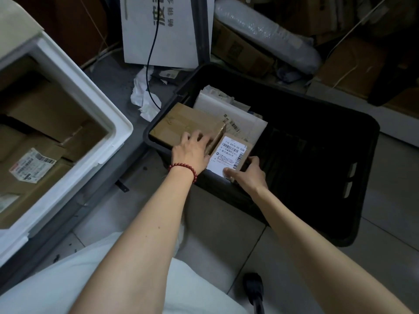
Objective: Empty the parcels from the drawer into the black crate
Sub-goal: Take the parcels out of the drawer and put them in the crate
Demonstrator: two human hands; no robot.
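Trousers [113,279] of pale cloth and a dark shoe [254,286] sit at the bottom of the frame on the tiled floor [215,223]. Two bare forearms reach up from there into the black crate [367,177] at centre right.

The right hand [247,171] grips a small labelled box [231,155] at the crate's near edge, thumb on the label and fingers curled round its side. The left hand [191,152], with a red bead bracelet [183,167] on the wrist, rests with spread, fairly straight fingers on a larger brown box [181,125] just beside it. White mailers [229,107] lie behind both boxes inside the crate.

At the left of the frame the white drawer [74,91] stands open, with cardboard parcels [36,164] in it.

Crumpled paper [142,94], a black cable [152,64] and a white printed board [163,30] lie at the upper centre.
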